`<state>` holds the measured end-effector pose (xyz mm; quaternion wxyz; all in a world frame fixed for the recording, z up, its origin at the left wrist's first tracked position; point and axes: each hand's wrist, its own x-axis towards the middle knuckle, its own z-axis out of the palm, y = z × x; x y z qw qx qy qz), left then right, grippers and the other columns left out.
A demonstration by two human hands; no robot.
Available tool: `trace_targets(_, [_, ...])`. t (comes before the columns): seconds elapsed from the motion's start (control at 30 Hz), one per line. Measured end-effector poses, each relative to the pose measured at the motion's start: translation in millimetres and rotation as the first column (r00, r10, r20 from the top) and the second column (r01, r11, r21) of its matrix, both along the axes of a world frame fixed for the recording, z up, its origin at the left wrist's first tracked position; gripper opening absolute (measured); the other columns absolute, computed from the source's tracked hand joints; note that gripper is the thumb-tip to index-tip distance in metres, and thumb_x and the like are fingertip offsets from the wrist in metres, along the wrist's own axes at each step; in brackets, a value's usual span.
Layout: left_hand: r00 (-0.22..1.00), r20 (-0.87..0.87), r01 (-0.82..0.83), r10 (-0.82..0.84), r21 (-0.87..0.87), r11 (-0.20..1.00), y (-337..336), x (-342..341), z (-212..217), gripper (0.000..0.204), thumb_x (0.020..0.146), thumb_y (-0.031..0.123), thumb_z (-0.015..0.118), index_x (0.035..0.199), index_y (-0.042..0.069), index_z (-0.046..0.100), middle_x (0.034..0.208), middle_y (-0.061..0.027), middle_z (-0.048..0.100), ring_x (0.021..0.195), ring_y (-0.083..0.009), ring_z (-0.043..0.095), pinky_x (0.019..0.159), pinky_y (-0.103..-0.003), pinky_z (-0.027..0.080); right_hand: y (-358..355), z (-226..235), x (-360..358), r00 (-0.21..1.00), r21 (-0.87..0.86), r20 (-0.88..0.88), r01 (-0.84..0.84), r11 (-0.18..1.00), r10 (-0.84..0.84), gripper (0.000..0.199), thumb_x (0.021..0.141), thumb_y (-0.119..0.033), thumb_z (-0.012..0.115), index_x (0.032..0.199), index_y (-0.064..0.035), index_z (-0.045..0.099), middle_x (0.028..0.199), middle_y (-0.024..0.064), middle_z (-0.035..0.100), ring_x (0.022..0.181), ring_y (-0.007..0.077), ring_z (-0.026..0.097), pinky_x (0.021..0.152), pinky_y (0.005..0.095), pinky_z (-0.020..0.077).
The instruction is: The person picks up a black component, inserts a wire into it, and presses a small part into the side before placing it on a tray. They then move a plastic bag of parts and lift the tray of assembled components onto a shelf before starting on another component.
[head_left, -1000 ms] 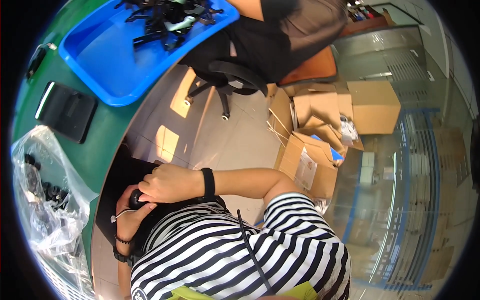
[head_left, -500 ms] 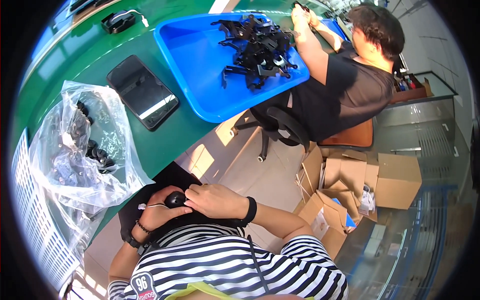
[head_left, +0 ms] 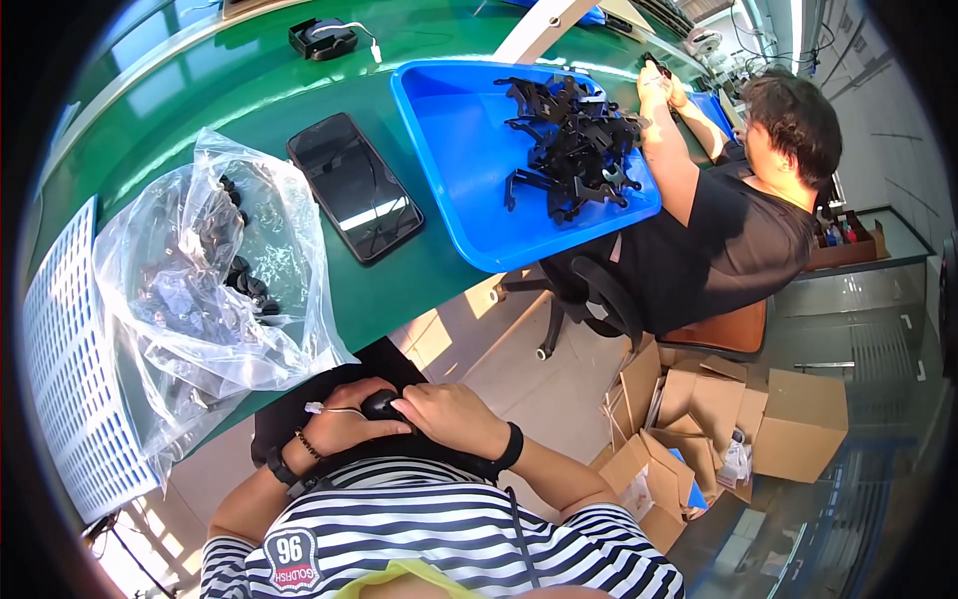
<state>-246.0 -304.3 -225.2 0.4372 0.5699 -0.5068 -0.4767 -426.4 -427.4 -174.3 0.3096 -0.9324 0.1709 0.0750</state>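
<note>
Black rounded part sits low in our view, off the bench, between our two hands and just beyond the striped shirt. Our left hand has its grip curled round the near side, thumb along the lower edge, and a thin lead with a white connector pokes out over its back. Over to our right hand: its grip is bunched together, fingertips against the part's right edge, but we can't tell what, if anything, they pinch.

So what's different? A second ago that right hand is up over the part, covering more of it; now it comes in from the side, and the dark top shows. Half a second back, the hold looks much the same. Our view is swinging, too: the phone, the clear plastic bag and the blue tray of black brackets all appear further right, and the co-worker, whose head is out of sight in the first frame, shows from head to seat.
</note>
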Motion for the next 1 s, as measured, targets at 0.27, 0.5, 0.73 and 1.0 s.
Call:
trace_targets(0.27, [0.999, -0.045, 0.011, -0.008, 0.053, 0.999, 1.1, 1.3, -2.2, 0.047, 0.076, 0.029, 0.091, 0.106, 0.002, 0.068, 0.094, -0.0091, 0.070, 0.084, -0.0186, 0.068, 0.078, -0.032, 0.054, -2.1, 1.4, 2.0, 0.991, 0.041, 0.130, 0.013, 0.999, -0.018, 0.027, 0.098, -0.027, 0.063, 0.099, -0.0025, 0.053, 0.090, 0.0167, 0.064, 0.078, 0.0359, 0.066, 0.064, 0.0446, 0.0517])
trace_targets(0.5, [0.998, -0.070, 0.008, 0.002, 0.139, 0.990, -0.4, 2.7, 2.7, 0.048, 0.076, 0.031, 0.091, 0.106, 0.002, 0.068, 0.094, -0.0086, 0.070, 0.084, -0.0179, 0.068, 0.078, -0.032, 0.054, -1.1, 6.7, 0.9, 0.990, 0.026, 0.126, 0.059, 0.998, -0.062, 0.027, 0.099, -0.028, 0.061, 0.090, -0.0031, 0.055, 0.083, 0.0152, 0.064, 0.074, 0.0365, 0.065, 0.062, 0.0460, 0.0507])
trace_targets(0.73, [1.000, -0.016, 0.015, -0.014, 0.051, 0.999, -0.8, -1.6, -2.3, 0.048, 0.076, 0.032, 0.091, 0.106, 0.003, 0.068, 0.094, -0.0085, 0.070, 0.084, -0.0179, 0.068, 0.078, -0.032, 0.054, -3.6, -7.2, -1.4, 0.994, 0.019, 0.104, 0.031, 0.999, -0.033, 0.033, 0.099, -0.030, 0.063, 0.080, -0.0041, 0.055, 0.070, 0.0131, 0.061, 0.066, 0.0371, 0.063, 0.059, 0.0467, 0.0491])
trace_targets(1.0, [1.000, -0.002, 0.023, -0.023, 0.046, 0.999, -1.0, 0.8, -4.4, 0.048, 0.077, 0.031, 0.090, 0.107, 0.002, 0.067, 0.092, -0.0082, 0.069, 0.083, -0.0158, 0.067, 0.076, -0.032, 0.055, -3.5, 3.4, 2.1, 0.954, 0.098, 0.287, 0.065, 0.993, -0.090, 0.031, 0.100, -0.030, 0.060, 0.084, -0.0034, 0.057, 0.076, 0.0142, 0.062, 0.070, 0.0373, 0.064, 0.063, 0.0469, 0.0513])
